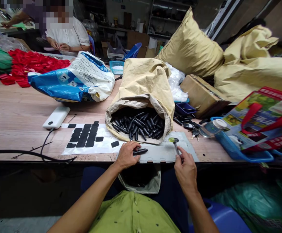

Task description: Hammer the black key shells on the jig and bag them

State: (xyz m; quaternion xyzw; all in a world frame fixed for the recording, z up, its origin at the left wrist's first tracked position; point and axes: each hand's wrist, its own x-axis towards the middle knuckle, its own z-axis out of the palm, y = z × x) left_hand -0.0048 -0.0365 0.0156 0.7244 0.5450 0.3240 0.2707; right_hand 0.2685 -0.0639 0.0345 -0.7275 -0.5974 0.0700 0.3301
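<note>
Near the table's front edge, my left hand (128,156) is closed on a black tube-shaped part (141,151), whose tapered end points right. My right hand (186,165) grips the handle of a small hammer (174,143) with a yellowish-green face, its head just above a grey board (160,154). Behind both hands lies a beige sack (143,76), its mouth turned toward me, with many similar black parts (141,124) inside. Below the table edge, another open sack (155,185) hangs at my lap; its inside is dark.
Black square pads (84,136) lie on a white sheet beside a white power bank (56,117) with a cable. Left are a blue-white sack (82,79) and red pieces (34,66). Right stand a jar (212,127) and a blue basket (247,156). A person (68,35) sits across.
</note>
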